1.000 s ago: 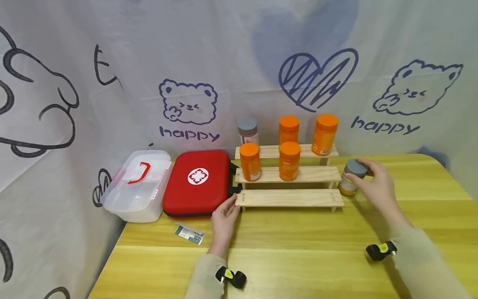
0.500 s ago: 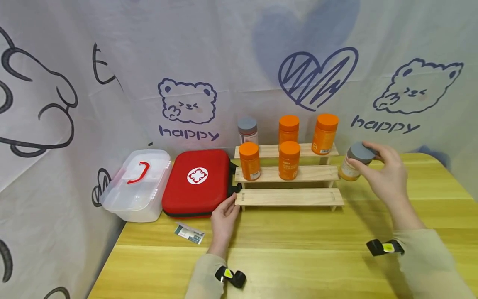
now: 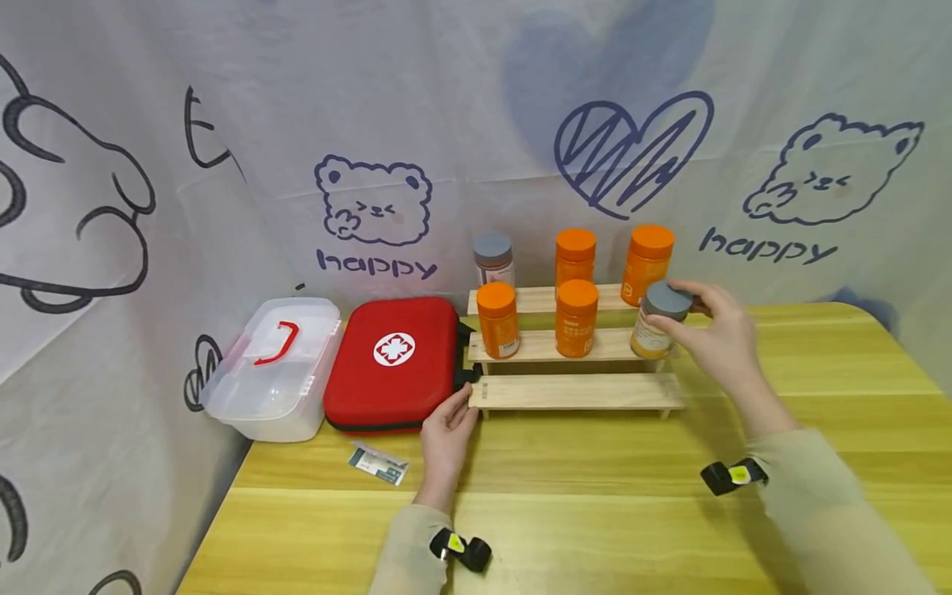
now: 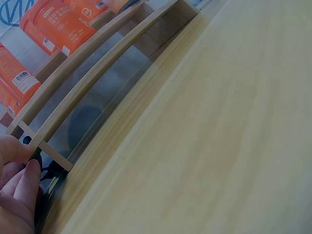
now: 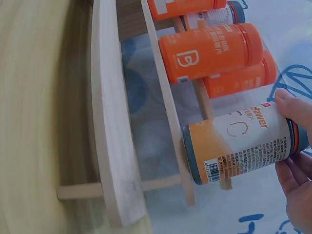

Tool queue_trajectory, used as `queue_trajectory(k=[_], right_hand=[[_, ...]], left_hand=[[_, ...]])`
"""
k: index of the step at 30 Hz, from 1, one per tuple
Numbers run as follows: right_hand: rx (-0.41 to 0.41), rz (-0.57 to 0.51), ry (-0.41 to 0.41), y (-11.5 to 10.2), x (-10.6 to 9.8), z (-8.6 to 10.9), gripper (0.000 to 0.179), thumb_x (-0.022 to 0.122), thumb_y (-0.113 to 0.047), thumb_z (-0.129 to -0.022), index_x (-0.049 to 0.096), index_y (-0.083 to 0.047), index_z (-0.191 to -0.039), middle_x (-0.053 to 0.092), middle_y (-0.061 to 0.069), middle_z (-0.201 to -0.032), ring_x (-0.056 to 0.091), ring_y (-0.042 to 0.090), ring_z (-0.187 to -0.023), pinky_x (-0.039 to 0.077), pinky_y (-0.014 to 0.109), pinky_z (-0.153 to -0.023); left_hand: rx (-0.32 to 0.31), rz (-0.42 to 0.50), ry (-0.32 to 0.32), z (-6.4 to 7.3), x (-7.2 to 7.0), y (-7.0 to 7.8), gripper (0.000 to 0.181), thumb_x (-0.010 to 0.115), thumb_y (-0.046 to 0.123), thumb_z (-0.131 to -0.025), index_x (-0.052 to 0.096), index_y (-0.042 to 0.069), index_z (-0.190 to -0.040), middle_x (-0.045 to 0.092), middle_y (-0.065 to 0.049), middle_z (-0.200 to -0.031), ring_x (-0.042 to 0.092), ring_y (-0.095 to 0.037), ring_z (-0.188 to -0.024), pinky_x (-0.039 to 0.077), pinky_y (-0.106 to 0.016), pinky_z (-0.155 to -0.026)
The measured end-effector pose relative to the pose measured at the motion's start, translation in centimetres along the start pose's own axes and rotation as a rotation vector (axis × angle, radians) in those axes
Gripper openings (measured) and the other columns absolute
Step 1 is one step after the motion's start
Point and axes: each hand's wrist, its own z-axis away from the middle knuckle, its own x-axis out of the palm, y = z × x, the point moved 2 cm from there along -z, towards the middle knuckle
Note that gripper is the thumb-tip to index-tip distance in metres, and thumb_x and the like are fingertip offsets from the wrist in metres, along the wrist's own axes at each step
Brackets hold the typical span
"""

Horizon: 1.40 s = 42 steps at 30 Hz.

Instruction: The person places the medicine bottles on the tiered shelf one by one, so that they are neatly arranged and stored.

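My right hand [image 3: 721, 343] grips a supplement bottle [image 3: 651, 337] by its grey lid, thumb on one side and fingers on the other. The bottle has a white and orange label [image 5: 239, 139] and overlaps the right end of the middle step of a three-step wooden rack [image 3: 576, 392]. In the right wrist view its base is right at that step's edge. My left hand [image 3: 446, 430] pinches the left end of the rack's lowest step, thumb and fingers at the corner [image 4: 36, 141]. Two orange bottles [image 3: 576, 318] stand on the middle step, left of the held one.
On the top step are two more orange bottles [image 3: 649, 264] and a grey-lidded bottle [image 3: 494, 258]. Left of the rack lie a red first-aid case [image 3: 394, 388] and a clear plastic box [image 3: 278, 388] with a red handle. A small card [image 3: 379, 464] lies in front.
My right hand has lifted the grey-lidded supplement bottle from the table beside the rack and carried it left, over the middle step's right end. My left hand has stayed in place.
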Motion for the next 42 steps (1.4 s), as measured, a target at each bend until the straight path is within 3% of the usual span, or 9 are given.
queue_trajectory(k=[10, 15, 22, 24, 27, 32, 36, 39, 42], right_hand=[[0.025, -0.035, -0.012, 0.3, 0.8, -0.2, 0.058, 0.080, -0.023, -0.080, 0.057, -0.002, -0.128, 0.056, 0.019, -0.121, 0.055, 0.032, -0.104, 0.045, 0.049, -0.094], [-0.034, -0.050, 0.024, 0.6, 1.5, 0.0, 0.056, 0.080, -0.016, -0.079, 0.057, -0.002, -0.128, 0.056, 0.021, -0.120, 0.055, 0.032, -0.103, 0.045, 0.051, -0.094], [-0.026, -0.044, 0.034, 0.9, 2.0, 0.2, 0.056, 0.080, -0.018, -0.079, 0.057, -0.004, -0.128, 0.055, 0.020, -0.122, 0.055, 0.032, -0.105, 0.045, 0.052, -0.094], [-0.022, -0.050, 0.029, 1.0, 2.0, 0.2, 0.056, 0.080, -0.018, -0.080, 0.056, -0.004, -0.129, 0.054, 0.020, -0.123, 0.054, 0.033, -0.105, 0.044, 0.053, -0.094], [-0.026, -0.052, 0.017, 1.1, 2.1, 0.2, 0.057, 0.079, -0.018, -0.080, 0.056, -0.003, -0.130, 0.054, 0.020, -0.124, 0.054, 0.034, -0.107, 0.043, 0.054, -0.095], [-0.047, -0.035, 0.000, 1.1, 2.2, 0.0, 0.059, 0.079, -0.016, -0.080, 0.054, -0.004, -0.132, 0.052, 0.022, -0.126, 0.054, 0.036, -0.108, 0.044, 0.053, -0.095], [-0.050, -0.037, -0.022, 1.2, 2.1, 0.1, 0.071, 0.081, -0.012, -0.077, 0.047, -0.003, -0.138, 0.048, 0.023, -0.132, 0.050, 0.037, -0.115, 0.045, 0.051, -0.096], [-0.012, -0.051, -0.079, 1.3, 1.7, 0.4, 0.080, 0.081, -0.017, -0.078, 0.038, -0.006, -0.145, 0.042, 0.022, -0.139, 0.045, 0.038, -0.121, 0.043, 0.051, -0.099], [0.015, -0.033, -0.141, 1.6, 0.6, 0.8, 0.081, 0.078, -0.024, -0.082, 0.033, -0.007, -0.148, 0.036, 0.021, -0.145, 0.041, 0.043, -0.122, 0.040, 0.058, -0.098]], left_hand=[[0.010, 0.002, 0.022, -1.1, 0.4, -3.0, 0.035, 0.066, -0.004, -0.086, 0.065, -0.002, -0.121, 0.061, -0.015, -0.124, 0.060, -0.030, -0.111, 0.051, -0.024, -0.088], [0.021, -0.008, 0.022, -1.1, 0.2, -2.7, 0.035, 0.066, -0.004, -0.087, 0.065, -0.001, -0.121, 0.062, -0.015, -0.123, 0.060, -0.030, -0.111, 0.051, -0.025, -0.088], [0.008, -0.020, -0.008, 0.0, 0.0, 0.2, 0.035, 0.063, -0.009, -0.087, 0.060, -0.011, -0.121, 0.059, -0.023, -0.124, 0.057, -0.037, -0.112, 0.051, -0.030, -0.090], [0.000, -0.020, -0.013, 0.1, 0.0, 0.4, 0.035, 0.063, -0.009, -0.087, 0.060, -0.011, -0.122, 0.058, -0.023, -0.125, 0.057, -0.036, -0.113, 0.050, -0.030, -0.091], [-0.003, -0.010, -0.006, 0.1, 0.0, 0.2, 0.035, 0.062, -0.009, -0.087, 0.060, -0.011, -0.122, 0.058, -0.023, -0.125, 0.057, -0.037, -0.113, 0.050, -0.029, -0.090], [-0.013, 0.008, 0.025, -0.5, -0.1, -1.6, 0.034, 0.064, -0.006, -0.087, 0.062, -0.007, -0.121, 0.060, -0.021, -0.124, 0.058, -0.035, -0.112, 0.052, -0.027, -0.088], [0.007, -0.114, 0.036, -0.5, -0.1, -1.7, 0.031, 0.066, -0.002, -0.087, 0.066, -0.005, -0.118, 0.064, -0.019, -0.118, 0.064, -0.032, -0.103, 0.055, -0.028, -0.082], [0.051, -0.276, 0.022, -0.4, -0.5, -0.5, 0.028, 0.067, -0.001, -0.086, 0.068, -0.004, -0.114, 0.068, -0.017, -0.110, 0.067, -0.029, -0.095, 0.057, -0.031, -0.079], [0.102, -0.380, -0.009, -0.5, -1.3, 1.5, 0.027, 0.066, -0.001, -0.086, 0.068, -0.005, -0.113, 0.069, -0.018, -0.106, 0.068, -0.028, -0.094, 0.057, -0.033, -0.079]])
